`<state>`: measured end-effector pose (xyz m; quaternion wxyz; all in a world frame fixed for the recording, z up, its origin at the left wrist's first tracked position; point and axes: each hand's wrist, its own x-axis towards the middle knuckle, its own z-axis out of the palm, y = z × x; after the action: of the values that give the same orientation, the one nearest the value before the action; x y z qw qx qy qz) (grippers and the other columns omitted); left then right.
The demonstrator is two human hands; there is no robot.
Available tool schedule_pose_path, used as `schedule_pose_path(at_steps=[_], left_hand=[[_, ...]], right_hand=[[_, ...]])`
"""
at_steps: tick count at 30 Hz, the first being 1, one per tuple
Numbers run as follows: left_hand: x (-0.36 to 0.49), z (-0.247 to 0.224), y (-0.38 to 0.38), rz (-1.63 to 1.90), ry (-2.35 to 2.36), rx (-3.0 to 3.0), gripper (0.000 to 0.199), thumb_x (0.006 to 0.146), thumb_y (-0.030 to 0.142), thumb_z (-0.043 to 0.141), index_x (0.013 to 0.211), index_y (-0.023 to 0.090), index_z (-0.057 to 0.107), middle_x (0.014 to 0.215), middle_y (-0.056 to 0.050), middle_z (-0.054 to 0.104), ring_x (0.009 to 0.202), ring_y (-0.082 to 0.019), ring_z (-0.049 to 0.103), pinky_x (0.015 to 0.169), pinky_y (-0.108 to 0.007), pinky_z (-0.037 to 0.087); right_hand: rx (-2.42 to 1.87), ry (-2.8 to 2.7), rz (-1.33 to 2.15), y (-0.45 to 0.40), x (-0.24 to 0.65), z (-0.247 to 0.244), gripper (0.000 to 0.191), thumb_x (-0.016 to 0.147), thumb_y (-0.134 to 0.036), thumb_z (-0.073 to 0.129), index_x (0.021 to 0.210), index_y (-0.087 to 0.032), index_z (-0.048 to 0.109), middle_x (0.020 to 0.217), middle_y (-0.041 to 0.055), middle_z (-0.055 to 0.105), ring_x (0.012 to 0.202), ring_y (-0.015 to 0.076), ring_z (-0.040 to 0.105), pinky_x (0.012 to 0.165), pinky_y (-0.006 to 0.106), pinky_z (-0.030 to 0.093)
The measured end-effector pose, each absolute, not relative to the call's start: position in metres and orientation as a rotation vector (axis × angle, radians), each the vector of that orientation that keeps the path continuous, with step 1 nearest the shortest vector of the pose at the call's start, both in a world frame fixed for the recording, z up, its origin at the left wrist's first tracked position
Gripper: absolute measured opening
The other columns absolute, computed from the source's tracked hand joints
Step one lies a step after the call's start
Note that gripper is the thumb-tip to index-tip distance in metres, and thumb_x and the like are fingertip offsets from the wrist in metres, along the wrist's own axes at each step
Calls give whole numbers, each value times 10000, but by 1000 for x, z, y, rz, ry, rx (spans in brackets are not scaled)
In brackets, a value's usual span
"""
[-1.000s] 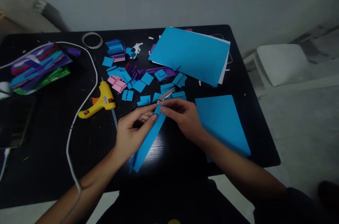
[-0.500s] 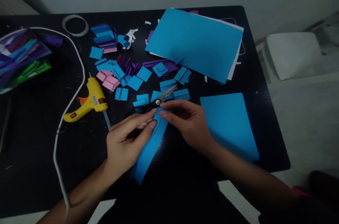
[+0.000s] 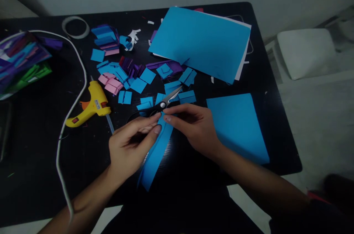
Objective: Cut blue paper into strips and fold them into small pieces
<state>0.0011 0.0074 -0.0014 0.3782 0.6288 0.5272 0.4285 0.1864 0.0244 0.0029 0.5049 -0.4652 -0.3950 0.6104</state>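
A long blue paper strip (image 3: pixel 158 156), folded lengthwise, slants from my fingertips down toward the table's front edge. My left hand (image 3: pixel 132 143) pinches its upper part between thumb and fingers. At the strip's top end, my right hand (image 3: pixel 195 127) has its thumb and index finger closed on the paper. Just beyond my fingertips lie black-handled scissors (image 3: pixel 163 105), their blades pointing away to the right over small folded blue paper pieces (image 3: pixel 187 96). My left fingers partly hide the scissors' handles.
On the black table (image 3: pixel 33 189) lie a yellow glue gun (image 3: pixel 95 103), a white cable (image 3: pixel 58 160), a tape roll (image 3: pixel 75 27) and pink folded pieces (image 3: pixel 111 83). Large blue sheets (image 3: pixel 201 42) lie at the back, another blue sheet (image 3: pixel 238 127) at right. A bag of coloured paper (image 3: pixel 24 60) is left.
Both hands stay at the strip's upper end, with only slight finger movement. The strip's lower end has spread a little at its fold. The whole view has shifted slightly.
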Motion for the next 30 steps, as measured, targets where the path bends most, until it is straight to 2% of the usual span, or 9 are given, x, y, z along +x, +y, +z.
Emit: schedule_pose_path(at_steps=[10, 16, 23, 26, 30], left_hand=[[1, -2, 9, 1113, 1294, 1606, 294, 890, 175, 784, 1164, 281, 799, 956, -1, 810, 749, -109, 729, 713, -232, 624], [2, -3, 8, 1106, 1349, 1607, 225, 896, 238, 786, 1118, 264, 813, 934, -10, 810, 742, -124, 728, 714, -260, 635], [5, -3, 10, 1150, 1300, 1591, 236, 882, 173, 789, 1100, 261, 806, 973, 5, 820, 766, -111, 732, 742, -238, 620], [5, -5, 11, 1149, 1315, 1571, 228, 871, 167, 796, 1084, 247, 807, 951, 7, 823, 742, -106, 729, 729, -229, 617], [6, -6, 13, 1136, 1341, 1570, 198, 871, 200, 793, 1067, 223, 816, 901, -6, 817, 705, -114, 721, 698, -235, 616]], right_hand=[[-1111, -1003, 1434, 24, 187, 3, 123, 859, -228, 816, 956, -302, 831, 977, -9, 821, 946, 208, 777, 889, 385, 647], [-1121, -1026, 1435, 25, 188, 3, 96, 860, -273, 823, 952, -298, 834, 979, -5, 825, 947, 219, 782, 879, 389, 650], [-1120, -1026, 1432, 26, 188, 0, 94, 857, -265, 824, 949, -282, 826, 980, 4, 821, 939, 210, 777, 874, 376, 640], [-1144, -987, 1425, 27, 187, -2, 175, 811, -302, 865, 969, -272, 796, 985, 12, 811, 931, 211, 770, 855, 374, 636], [-1140, -921, 1480, 29, 186, -7, 354, 753, -358, 907, 1043, -267, 725, 821, -13, 777, 797, 193, 757, 787, 359, 621]])
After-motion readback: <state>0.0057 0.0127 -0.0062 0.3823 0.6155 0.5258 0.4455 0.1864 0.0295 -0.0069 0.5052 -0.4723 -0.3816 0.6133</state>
